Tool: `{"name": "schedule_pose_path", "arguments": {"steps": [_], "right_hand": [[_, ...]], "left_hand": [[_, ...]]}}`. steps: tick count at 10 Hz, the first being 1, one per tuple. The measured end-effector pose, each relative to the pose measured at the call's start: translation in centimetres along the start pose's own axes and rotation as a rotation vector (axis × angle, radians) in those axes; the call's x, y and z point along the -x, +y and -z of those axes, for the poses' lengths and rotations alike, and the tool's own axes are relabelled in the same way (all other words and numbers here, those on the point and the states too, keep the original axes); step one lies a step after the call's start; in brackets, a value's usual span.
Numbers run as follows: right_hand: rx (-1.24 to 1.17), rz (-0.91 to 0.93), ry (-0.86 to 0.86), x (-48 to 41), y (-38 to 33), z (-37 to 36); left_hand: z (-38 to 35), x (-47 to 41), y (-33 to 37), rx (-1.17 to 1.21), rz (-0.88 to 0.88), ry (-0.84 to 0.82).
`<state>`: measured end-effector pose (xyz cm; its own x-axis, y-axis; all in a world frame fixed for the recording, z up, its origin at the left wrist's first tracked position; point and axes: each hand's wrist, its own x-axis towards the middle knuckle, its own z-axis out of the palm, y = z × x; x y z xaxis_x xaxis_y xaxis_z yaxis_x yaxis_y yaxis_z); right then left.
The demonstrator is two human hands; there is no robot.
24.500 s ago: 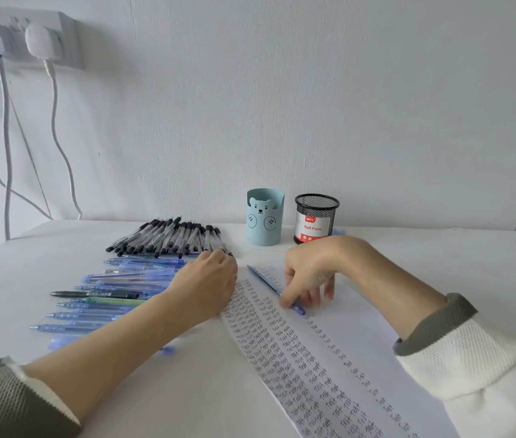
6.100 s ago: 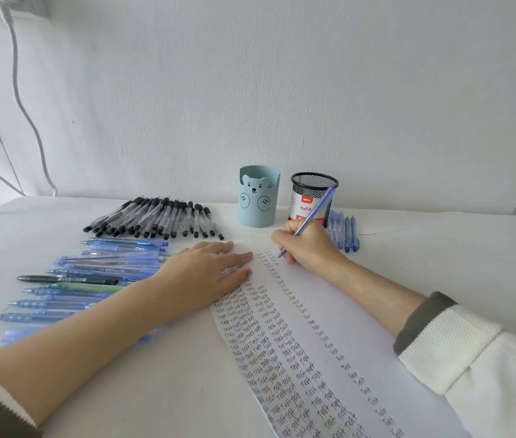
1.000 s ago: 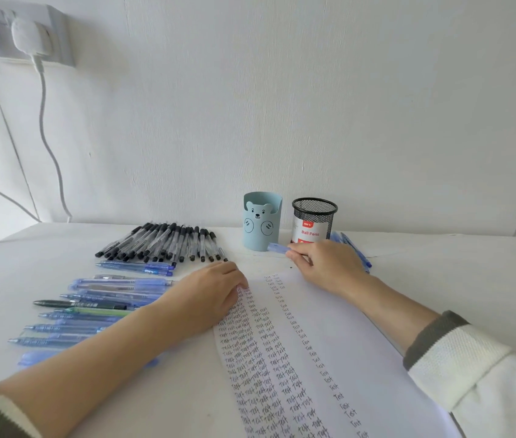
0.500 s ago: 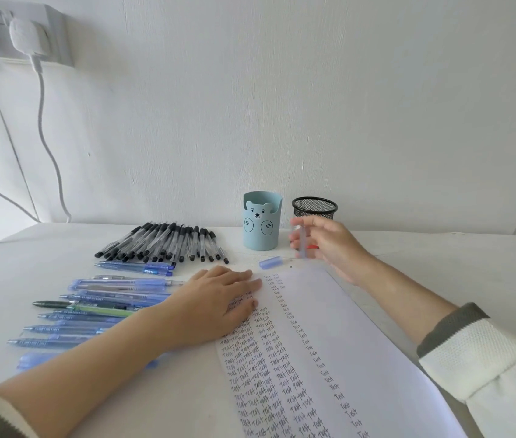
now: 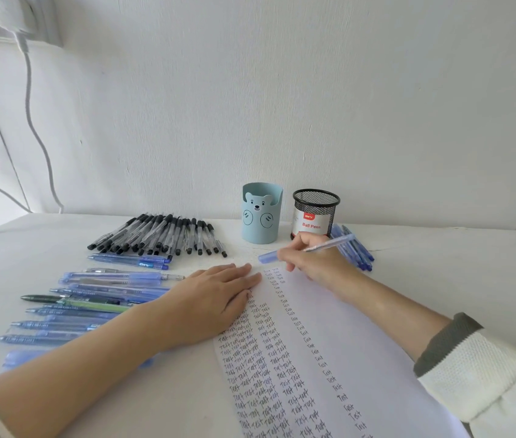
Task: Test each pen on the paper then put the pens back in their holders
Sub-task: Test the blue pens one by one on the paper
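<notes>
Pens lie in groups across the white table (image 5: 440, 267). A row of black-capped pens (image 5: 161, 235) sits toward the far edge. A spread of blue pens (image 5: 108, 279) runs along the left side with one green pen (image 5: 92, 306) among them. A small bunch of blue pens (image 5: 356, 252) lies just right of the black mesh holder (image 5: 315, 213).

The blue pen (image 5: 329, 245) under test is pinched in my right hand (image 5: 310, 263). Its tip is hidden behind my fingers at the far end of the paper (image 5: 361, 358), and its back end tilts up to the right. A loose blue cap (image 5: 267, 257) lies just beside those fingers, and I take it for this pen's. My left hand (image 5: 215, 298) lies flat, fingers straight and together, pressing the paper near its far left corner.

I judge I am at the writing step, about to add a "Test" at the head of a column. That calls for short, light strokes with the sheet pinned, then recapping. No pen stands in the mesh holder or the bear-faced blue holder (image 5: 261, 216), so the putting back looks yet to come.

The written columns reach the paper's far edge, but its right half is blank. There is open room on the table to the right of the sheet. On the left my forearm lies close over the blue pens, and a careless sweep could roll them.
</notes>
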<state>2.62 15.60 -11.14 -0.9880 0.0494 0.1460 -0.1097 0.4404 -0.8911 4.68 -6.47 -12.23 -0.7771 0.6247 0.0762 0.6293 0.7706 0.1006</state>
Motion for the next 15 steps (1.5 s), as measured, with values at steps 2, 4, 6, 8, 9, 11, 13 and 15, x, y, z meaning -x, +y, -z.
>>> {"name": "schedule_pose_path", "arguments": {"steps": [2, 4, 6, 8, 9, 11, 13, 15], "right_hand": [[0.114, 0.131, 0.067, 0.2, 0.4, -1.0], [0.097, 0.162, 0.07, -0.1, 1.0, -1.2], [0.087, 0.157, 0.021, -0.3, 1.4, -1.3], [0.066, 0.155, 0.049, -0.2, 1.3, -1.2], [0.075, 0.146, 0.029, -0.1, 1.1, -1.3], [0.083, 0.15, 0.039, 0.0, 1.1, -1.2], [0.08, 0.147, 0.029, -0.1, 1.2, -1.1], [0.097, 0.153, 0.045, -0.3, 1.2, -1.0]], "left_hand": [[0.0, 0.0, 0.0, 0.007, -0.004, 0.019], [0.0, 0.0, 0.1, 0.007, 0.002, 0.018], [0.0, 0.0, 0.2, 0.011, 0.002, 0.023], [0.1, 0.1, 0.2, 0.007, 0.002, 0.016], [0.1, 0.1, 0.3, 0.003, 0.001, 0.019], [0.0, 0.0, 0.2, 0.003, 0.006, 0.019], [0.0, 0.0, 0.2, 0.009, 0.004, 0.02], [0.1, 0.1, 0.2, 0.013, 0.003, 0.014]]}}
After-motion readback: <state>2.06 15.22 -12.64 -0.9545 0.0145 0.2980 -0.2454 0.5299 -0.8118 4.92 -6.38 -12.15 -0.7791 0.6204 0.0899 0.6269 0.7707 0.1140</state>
